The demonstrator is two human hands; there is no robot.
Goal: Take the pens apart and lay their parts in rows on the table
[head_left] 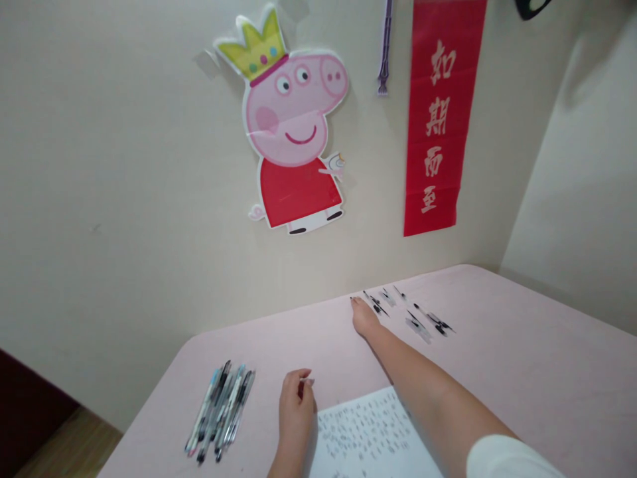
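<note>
My right hand reaches to the far edge of the table. Its fingers are closed, and a small dark tip shows at them; most of what they hold is hidden. Just right of it lie small black and clear pieces that look like pen parts. Another group of black and clear pieces lies nearer. My left hand is over the near part of the table with fingers curled and thumb drawn in. A small pale bit shows at its fingertips, too small to name. Several pens lie side by side to its left.
A sheet of paper with handwriting lies between my forearms. The pink-covered table meets the wall at its far edge. On the wall hang a cartoon pig cutout and a red banner.
</note>
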